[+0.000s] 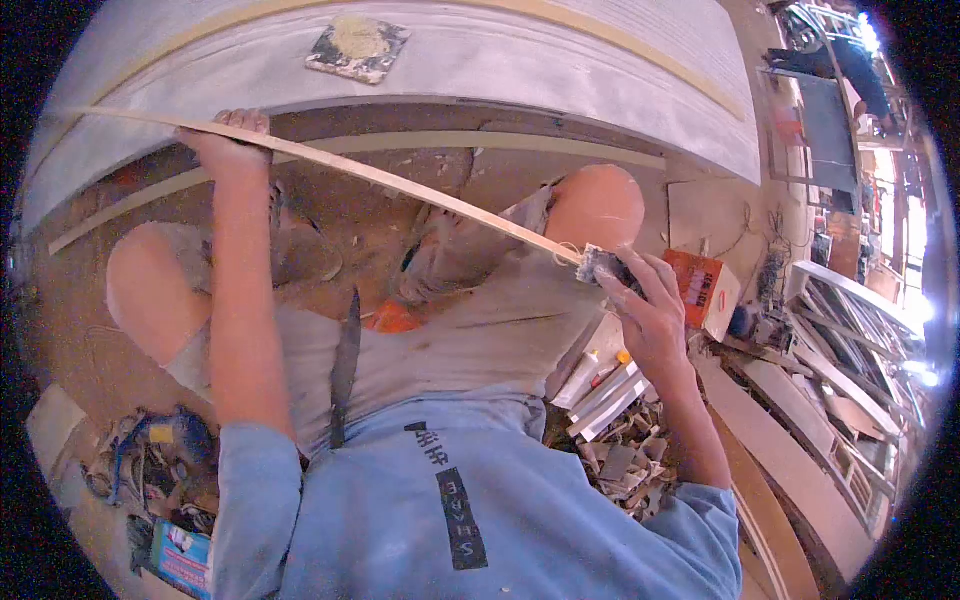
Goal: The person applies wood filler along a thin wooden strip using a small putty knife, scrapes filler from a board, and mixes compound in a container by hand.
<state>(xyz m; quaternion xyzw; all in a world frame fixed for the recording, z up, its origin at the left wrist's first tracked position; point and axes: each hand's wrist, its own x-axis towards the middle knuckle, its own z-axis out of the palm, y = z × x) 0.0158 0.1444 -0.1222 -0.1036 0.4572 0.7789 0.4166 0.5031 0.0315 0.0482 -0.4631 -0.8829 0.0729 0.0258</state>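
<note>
A long thin wooden strip (390, 180) slants across my lap from upper left to the right. My left hand (228, 140) is closed around it near its far left end, beside the edge of a large whitish panel (255, 65). My right hand (645, 300) grips a small dark block (596, 264) with a pale, crusted edge, pressed to the strip's right end. The block's underside is hidden. A thin pale loop, perhaps a shaving, curls beside it. A dark knife-like blade (346, 360) lies against my clothes.
A small square board (357, 50) carrying a yellowish heap lies on the panel. An orange-red box (695, 290) stands to the right, near wood scraps (625, 460) and long boards (790, 400). A tangle of tools (165, 450) lies at lower left. Another person (860, 80) is far right.
</note>
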